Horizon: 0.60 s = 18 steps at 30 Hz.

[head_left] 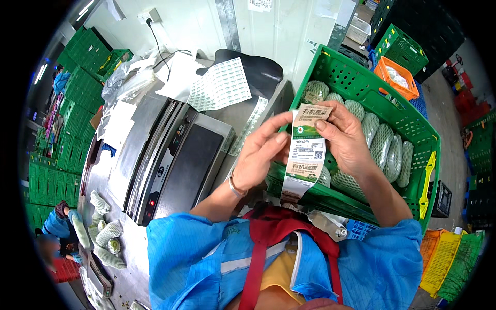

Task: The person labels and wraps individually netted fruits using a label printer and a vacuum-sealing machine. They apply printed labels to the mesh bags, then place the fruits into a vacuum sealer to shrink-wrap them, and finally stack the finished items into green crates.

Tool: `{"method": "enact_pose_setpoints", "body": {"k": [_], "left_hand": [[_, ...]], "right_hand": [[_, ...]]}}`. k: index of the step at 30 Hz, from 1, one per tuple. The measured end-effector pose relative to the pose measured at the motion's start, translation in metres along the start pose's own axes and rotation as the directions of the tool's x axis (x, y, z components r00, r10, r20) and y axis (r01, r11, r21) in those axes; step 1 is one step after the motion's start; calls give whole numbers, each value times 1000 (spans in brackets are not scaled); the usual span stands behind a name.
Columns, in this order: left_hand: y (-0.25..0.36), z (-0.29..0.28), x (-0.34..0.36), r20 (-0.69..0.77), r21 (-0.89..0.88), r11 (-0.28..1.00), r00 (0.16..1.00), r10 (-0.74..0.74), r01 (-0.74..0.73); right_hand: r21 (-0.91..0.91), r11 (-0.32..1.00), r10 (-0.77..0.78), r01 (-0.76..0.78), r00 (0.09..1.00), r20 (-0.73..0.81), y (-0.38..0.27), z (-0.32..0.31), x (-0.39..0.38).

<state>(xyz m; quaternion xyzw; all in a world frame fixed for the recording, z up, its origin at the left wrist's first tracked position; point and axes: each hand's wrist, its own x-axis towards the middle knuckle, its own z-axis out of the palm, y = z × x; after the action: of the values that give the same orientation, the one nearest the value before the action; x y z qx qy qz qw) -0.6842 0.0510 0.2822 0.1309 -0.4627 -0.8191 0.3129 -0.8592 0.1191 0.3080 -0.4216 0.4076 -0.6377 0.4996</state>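
Note:
My right hand (343, 142) pinches a strip of printed paper labels (310, 132) with its thumb on the front near the top. My left hand (258, 150) grips the strip's left edge, fingertips partly hidden behind it. The strip hangs down in front of a green perforated crate (428, 134) holding several long vegetables (385, 150) in white foam netting and clear wrap. A steel sealing machine (194, 160) with a red lit light stands left of my hands. A printed sticker sheet (219, 82) lies on the surface beyond the machine.
Netted vegetables (106, 232) lie on the steel table (98, 181) at lower left. A co-worker (59, 232) is at the far left, beside stacked green crates (77, 124). An orange crate (397, 77) and yellow crates (443, 263) stand on the right. A plug and cable (152, 20) are on the back wall.

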Motion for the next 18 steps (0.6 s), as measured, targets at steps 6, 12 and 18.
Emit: {"method": "enact_pose_setpoints", "body": {"k": [6,12,18], "left_hand": [[-18,-3,20,79,248,901,934,349,-357],[-20,-11,20,113,585,686,882,458,-432],[-20,-34,8,94,463,774,892,442,-432]], "right_hand": [[77,992,99,-100,995,16,9,-4,-8],[-777,491,-421,394,888,185,4,-5,-25],[-472,867,-385,157,814,-436,-35,-46,-9]]}}
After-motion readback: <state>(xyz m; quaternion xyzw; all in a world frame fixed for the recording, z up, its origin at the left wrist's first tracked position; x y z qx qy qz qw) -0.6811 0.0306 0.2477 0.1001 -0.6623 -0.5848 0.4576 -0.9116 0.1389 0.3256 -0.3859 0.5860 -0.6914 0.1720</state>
